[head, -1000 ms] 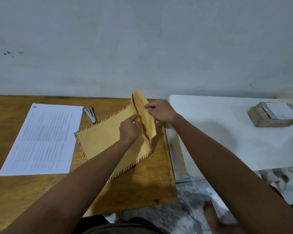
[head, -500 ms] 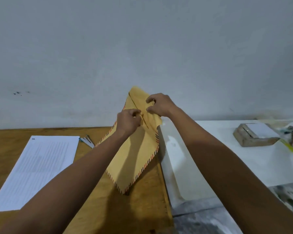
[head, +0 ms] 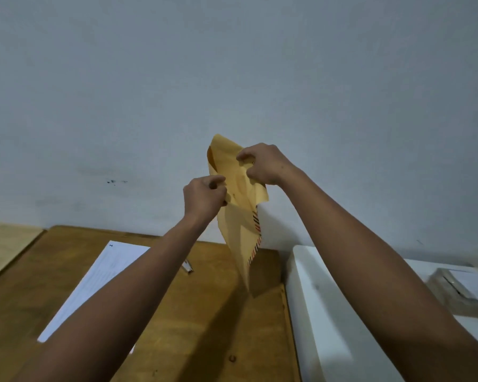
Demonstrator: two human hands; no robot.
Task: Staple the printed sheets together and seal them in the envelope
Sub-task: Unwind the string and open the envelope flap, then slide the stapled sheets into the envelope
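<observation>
Wooden desk (head: 210,326) below, sheets (head: 105,279) flat on its left part. Envelope (head: 239,216) raised upright above the desk, against the wall. Left hand (head: 203,198) and right hand (head: 262,164) pinching its top.

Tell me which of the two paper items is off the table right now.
The brown envelope, gripped in the air by the left hand and right hand. The white printed sheets lie flat on the wooden table.
</observation>
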